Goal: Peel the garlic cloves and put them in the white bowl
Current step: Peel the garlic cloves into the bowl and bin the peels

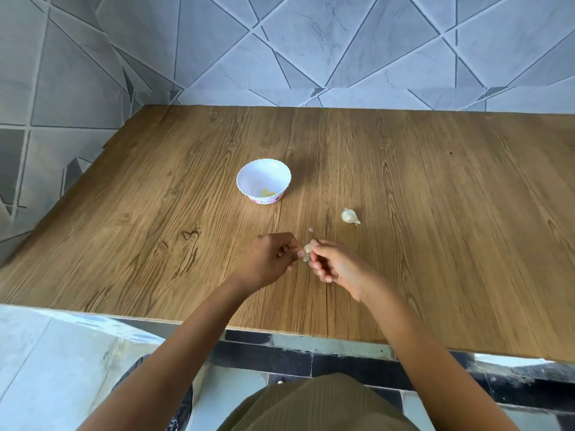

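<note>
while both hands work near the table's point(404, 181) front edge, left hand point(270, 259) and right hand point(333, 264) pinch one garlic clove point(307, 248) between them to strip skin; white bowl point(264, 181) waits farther back, second clove point(349, 216) right.

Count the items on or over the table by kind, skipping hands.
white bowl: 1
garlic cloves outside it: 2 (held clove, pinched by left hand and right hand; lying clove on table)
skin scrap: 1
Total: 4; yellowish bits in bowl uncountable.
</note>
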{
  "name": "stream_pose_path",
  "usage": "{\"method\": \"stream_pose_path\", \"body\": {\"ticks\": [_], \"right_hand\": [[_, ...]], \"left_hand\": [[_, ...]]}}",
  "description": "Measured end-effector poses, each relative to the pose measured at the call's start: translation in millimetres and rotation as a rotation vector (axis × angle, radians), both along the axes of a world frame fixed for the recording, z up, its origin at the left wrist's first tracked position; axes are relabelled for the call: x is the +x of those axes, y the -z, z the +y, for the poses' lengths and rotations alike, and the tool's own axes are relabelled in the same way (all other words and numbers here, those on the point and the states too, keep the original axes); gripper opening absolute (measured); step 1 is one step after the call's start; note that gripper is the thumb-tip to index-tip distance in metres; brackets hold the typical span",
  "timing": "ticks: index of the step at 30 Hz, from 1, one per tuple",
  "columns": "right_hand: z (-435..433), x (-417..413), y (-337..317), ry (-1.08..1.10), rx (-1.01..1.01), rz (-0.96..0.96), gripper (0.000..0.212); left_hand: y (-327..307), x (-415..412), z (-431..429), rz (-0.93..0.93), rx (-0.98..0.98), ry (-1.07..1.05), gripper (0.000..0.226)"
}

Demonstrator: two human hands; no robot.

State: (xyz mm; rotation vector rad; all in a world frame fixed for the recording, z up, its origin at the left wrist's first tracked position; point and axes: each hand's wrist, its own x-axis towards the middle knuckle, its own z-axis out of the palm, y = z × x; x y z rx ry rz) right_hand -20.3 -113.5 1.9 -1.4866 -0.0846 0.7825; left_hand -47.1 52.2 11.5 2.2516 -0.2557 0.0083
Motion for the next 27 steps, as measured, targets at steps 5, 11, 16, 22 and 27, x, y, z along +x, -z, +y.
{"method": "stream_pose_path", "body": {"ticks": [5,11,16,22,27], "right_hand": [[0.4,-2.8,4.6,0.096,0.043,-0.019,0.031],[0.6,-1.0,8.5,0.109,-0.022,-0.093,0.032],[3.5,-2.6,12.1,0.141,0.057,-0.026,0.028],[2.1,-3.9,15.2,0.106,0.026,-0.052,0.028],[2.4,-4.2,13.2,0.125,-0.083,-0.205,0.025]], "left_hand": [[2.4,3.3,4.9,0.329,-0.211,-0.147,0.018],[3.3,7.3,6.2,0.028,0.101,-0.237,0.016],[-1.7,8.2,-2.2,0.373,-0.424,-0.153,0.008],[-2.1,10.3,0.1,0.466,-0.520,-0.184,0.013],[-1.8,11.3,4.3,0.483,-0.532,-0.157,0.012]]}}
